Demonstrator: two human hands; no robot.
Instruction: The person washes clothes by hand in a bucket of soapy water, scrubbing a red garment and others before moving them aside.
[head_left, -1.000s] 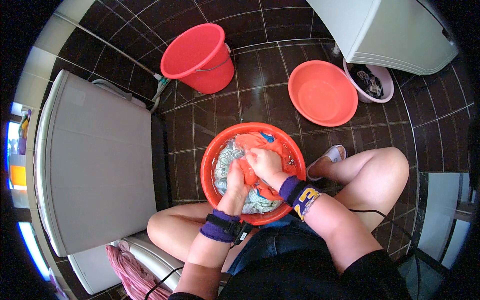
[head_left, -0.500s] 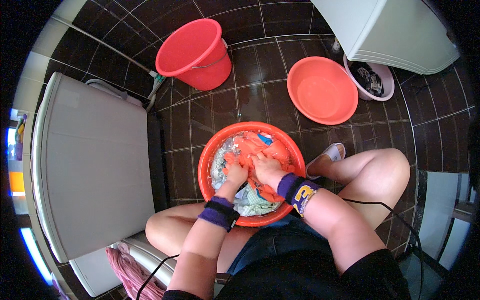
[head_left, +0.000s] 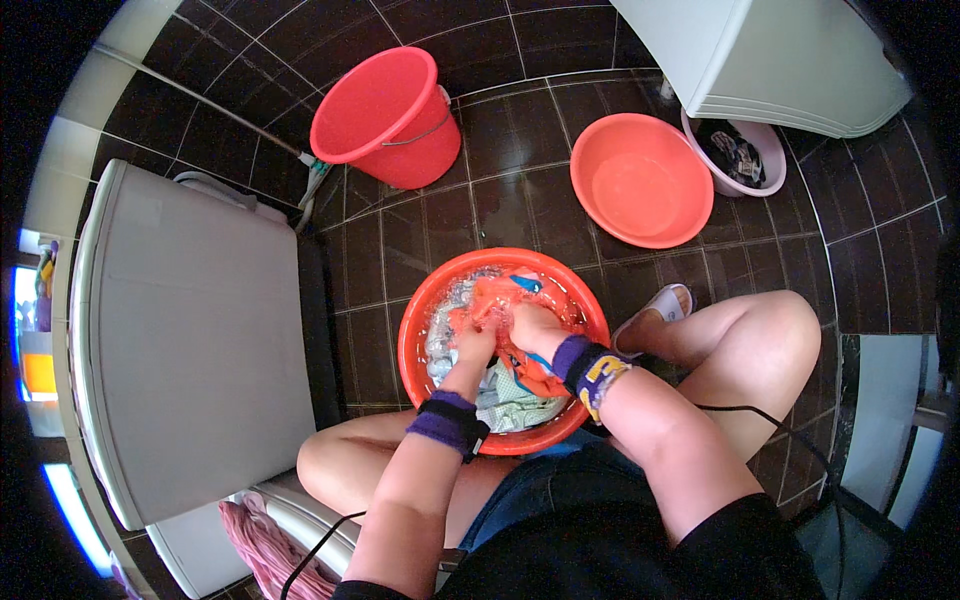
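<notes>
A round orange-red basin [head_left: 412, 385] stands on the floor between my legs, holding water and wet laundry. An orange garment [head_left: 540, 380] with blue parts lies under both my hands, among pale clothes. My left hand [head_left: 475, 347] is closed on the orange fabric at the middle of the basin, its fingertips partly hidden. Just right of it, my right hand [head_left: 533, 328] grips the same garment, with its fingers down in the splashing water. A pale green checked cloth [head_left: 515, 410] bunches at the near side of the basin.
A red bucket [head_left: 385, 110] stands at the far left. Farther right are an orange-red basin [head_left: 640, 190] and a pale basin [head_left: 775, 165] holding dark cloth. A white appliance [head_left: 190, 340] fills the left side; pink cloth [head_left: 265, 550] hangs nearby. Black cables run beside both arms.
My hands have pushed lower into the basin, and the water now splashes around the fingers. Some of the orange garment has sunk under the water. The view has shifted slightly.
</notes>
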